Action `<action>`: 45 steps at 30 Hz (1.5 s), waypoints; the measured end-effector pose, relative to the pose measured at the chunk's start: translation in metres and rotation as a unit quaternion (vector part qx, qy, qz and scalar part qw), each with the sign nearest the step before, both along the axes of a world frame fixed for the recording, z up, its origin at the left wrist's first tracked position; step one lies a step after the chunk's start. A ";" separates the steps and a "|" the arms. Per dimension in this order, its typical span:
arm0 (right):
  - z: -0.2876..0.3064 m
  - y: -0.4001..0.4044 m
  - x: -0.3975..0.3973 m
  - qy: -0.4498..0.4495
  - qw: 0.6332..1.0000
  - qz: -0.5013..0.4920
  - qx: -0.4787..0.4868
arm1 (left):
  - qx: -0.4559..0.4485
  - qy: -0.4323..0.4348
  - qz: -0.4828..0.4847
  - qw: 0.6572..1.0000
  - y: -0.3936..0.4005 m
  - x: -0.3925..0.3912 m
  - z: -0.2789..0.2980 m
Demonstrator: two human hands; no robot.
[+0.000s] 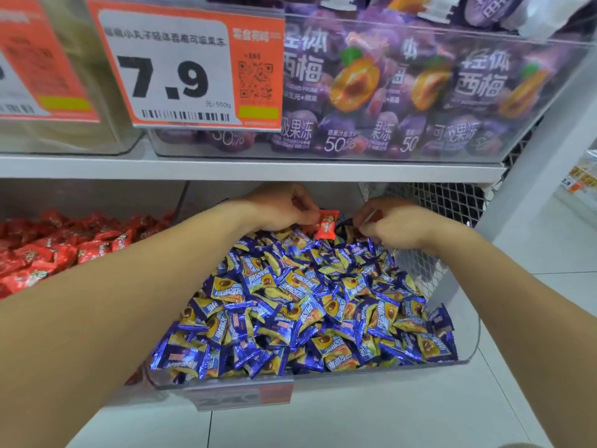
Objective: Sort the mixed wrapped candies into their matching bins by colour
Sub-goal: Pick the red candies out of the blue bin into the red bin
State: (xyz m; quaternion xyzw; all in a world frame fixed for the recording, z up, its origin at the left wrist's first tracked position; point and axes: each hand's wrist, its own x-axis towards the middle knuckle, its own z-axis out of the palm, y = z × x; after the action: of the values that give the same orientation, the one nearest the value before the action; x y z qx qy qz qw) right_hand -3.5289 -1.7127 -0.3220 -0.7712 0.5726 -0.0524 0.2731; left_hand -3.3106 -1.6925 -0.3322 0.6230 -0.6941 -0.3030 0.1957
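Lower shelf: clear bin at centre-right, filled with wrapped candies; second heap of candies to its left, at the shelf's left end. Both hands at the far edge of the clear bin, left hand beside right hand, single candy between them, pinched by the left. Upper shelf: pouch bin directly above, price tag on its front left.

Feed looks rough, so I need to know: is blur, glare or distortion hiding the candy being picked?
Head view: wide-angle bends the shelf edge; the price tag text is soft; foil glare on the blue candies; the red candy in the left hand stays legible.
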 end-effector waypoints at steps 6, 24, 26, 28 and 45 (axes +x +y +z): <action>-0.003 0.012 0.020 -0.152 0.983 -0.022 0.102 | -0.007 -0.014 0.012 1.000 0.024 0.000 0.014; -0.025 0.079 0.038 -0.080 0.988 0.123 -0.042 | 0.013 0.177 0.098 0.979 0.096 0.056 0.017; -0.027 0.082 0.035 -0.093 0.988 0.112 -0.059 | 0.010 0.208 0.097 0.973 0.110 0.052 0.018; -0.023 0.084 0.032 -0.110 0.988 0.084 -0.067 | -0.010 0.219 0.092 0.971 0.124 0.050 0.022; 0.012 0.147 0.221 -0.173 0.941 0.244 -0.158 | -0.114 -0.102 0.209 0.966 0.208 0.176 0.016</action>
State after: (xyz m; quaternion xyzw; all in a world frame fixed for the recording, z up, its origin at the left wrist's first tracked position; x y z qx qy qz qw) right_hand -3.3079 -1.5658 -0.3098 -0.8996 0.2954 -0.2068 0.2465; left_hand -3.1351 -1.4841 -0.3161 0.7559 -0.5943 -0.1090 0.2523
